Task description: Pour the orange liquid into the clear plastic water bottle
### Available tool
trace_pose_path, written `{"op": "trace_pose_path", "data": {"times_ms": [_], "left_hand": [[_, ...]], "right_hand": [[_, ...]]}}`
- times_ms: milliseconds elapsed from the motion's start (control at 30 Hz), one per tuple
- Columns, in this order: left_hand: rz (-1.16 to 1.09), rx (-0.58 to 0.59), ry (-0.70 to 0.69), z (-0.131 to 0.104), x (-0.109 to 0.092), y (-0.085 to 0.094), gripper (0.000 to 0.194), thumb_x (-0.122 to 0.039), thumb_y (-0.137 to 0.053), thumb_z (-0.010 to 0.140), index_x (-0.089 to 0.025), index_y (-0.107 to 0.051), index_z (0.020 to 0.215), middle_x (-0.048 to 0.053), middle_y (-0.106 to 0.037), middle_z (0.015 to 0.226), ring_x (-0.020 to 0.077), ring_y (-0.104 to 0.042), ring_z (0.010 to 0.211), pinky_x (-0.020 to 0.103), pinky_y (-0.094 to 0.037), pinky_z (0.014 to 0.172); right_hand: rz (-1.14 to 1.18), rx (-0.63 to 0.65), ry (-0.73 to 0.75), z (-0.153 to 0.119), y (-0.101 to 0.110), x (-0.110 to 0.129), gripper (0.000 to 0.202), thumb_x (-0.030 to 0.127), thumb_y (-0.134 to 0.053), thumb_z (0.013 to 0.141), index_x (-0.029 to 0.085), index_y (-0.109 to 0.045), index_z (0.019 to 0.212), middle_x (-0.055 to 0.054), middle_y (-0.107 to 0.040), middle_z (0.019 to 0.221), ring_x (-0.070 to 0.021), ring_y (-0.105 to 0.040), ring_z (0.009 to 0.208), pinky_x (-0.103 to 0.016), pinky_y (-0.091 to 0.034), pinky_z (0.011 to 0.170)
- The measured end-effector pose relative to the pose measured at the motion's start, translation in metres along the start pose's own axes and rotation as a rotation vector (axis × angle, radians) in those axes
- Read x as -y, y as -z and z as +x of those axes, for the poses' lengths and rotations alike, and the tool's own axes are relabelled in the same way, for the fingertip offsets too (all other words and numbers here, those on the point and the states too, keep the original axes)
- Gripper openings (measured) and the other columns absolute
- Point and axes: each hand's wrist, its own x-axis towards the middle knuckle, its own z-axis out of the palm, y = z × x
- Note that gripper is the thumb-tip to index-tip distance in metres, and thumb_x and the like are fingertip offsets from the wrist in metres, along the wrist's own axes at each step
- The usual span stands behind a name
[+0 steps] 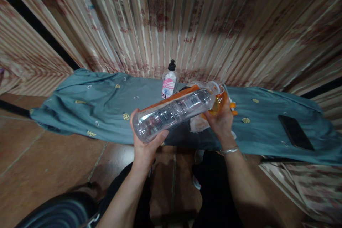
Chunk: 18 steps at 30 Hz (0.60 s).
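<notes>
Your biggest risk is the large clear plastic bottle with an orange-edged label (171,114): its smooth wall could slide through your left hand (144,142) if that grip around its base loosens. Next, the amber transparent container (217,104) could tip and spill if its mouth leans; what meets at the two necks is too blurred to tell. Least, a far swing could topple the small clear bottle with a pink-and-white label and black cap (169,84) just beyond.

The large bottle slants between your hands, base near left, neck far right; your right hand (223,123), apart from the left, clasps the amber container.
</notes>
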Motion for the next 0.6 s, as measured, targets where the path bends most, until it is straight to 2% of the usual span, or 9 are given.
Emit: {"op": "trace_pose_path", "data": {"times_ms": [167,267,400,600], "left_hand": [[-0.002,0.002,0.002,-0.001,-0.001,-0.003,0.132,-0.041,-0.116,0.059,-0.031,-0.043,0.169,0.008,-0.077,0.130,0.0278,-0.081,0.111,0.043,-0.067,0.104],[-0.003,-0.042,-0.021,-0.001,-0.001,-0.007,0.128,-0.046,-0.117,0.056,-0.030,-0.048,0.164,0.007,-0.076,0.126,0.0275,-0.080,0.107,0.043,-0.067,0.100],[0.006,-0.039,-0.041,0.000,-0.001,-0.009,0.118,-0.045,-0.116,0.057,-0.031,-0.053,0.155,0.006,-0.076,0.123,0.0253,-0.081,0.102,0.040,-0.068,0.094],[0.001,-0.067,-0.052,-0.001,-0.003,-0.012,0.117,-0.046,-0.117,0.054,-0.031,-0.052,0.151,0.005,-0.076,0.122,0.0243,-0.079,0.102,0.038,-0.067,0.096]], "right_hand": [[-0.010,0.003,0.002,0.000,-0.001,-0.003,0.103,0.059,-0.091,0.079,0.014,-0.053,0.163,-0.029,-0.073,0.157,-0.0469,-0.075,0.143,-0.068,-0.061,0.123],[-0.020,0.007,-0.002,0.000,-0.002,-0.006,0.105,0.062,-0.090,0.080,0.013,-0.053,0.165,-0.029,-0.074,0.156,-0.0474,-0.076,0.141,-0.071,-0.060,0.124],[-0.027,-0.023,0.020,-0.001,-0.004,-0.009,0.105,0.069,-0.089,0.083,0.015,-0.053,0.165,-0.028,-0.074,0.157,-0.0463,-0.075,0.142,-0.068,-0.062,0.122],[-0.040,-0.020,0.023,-0.001,-0.006,-0.009,0.110,0.076,-0.086,0.083,0.014,-0.051,0.167,-0.028,-0.074,0.155,-0.0466,-0.076,0.139,-0.068,-0.062,0.120]]}}
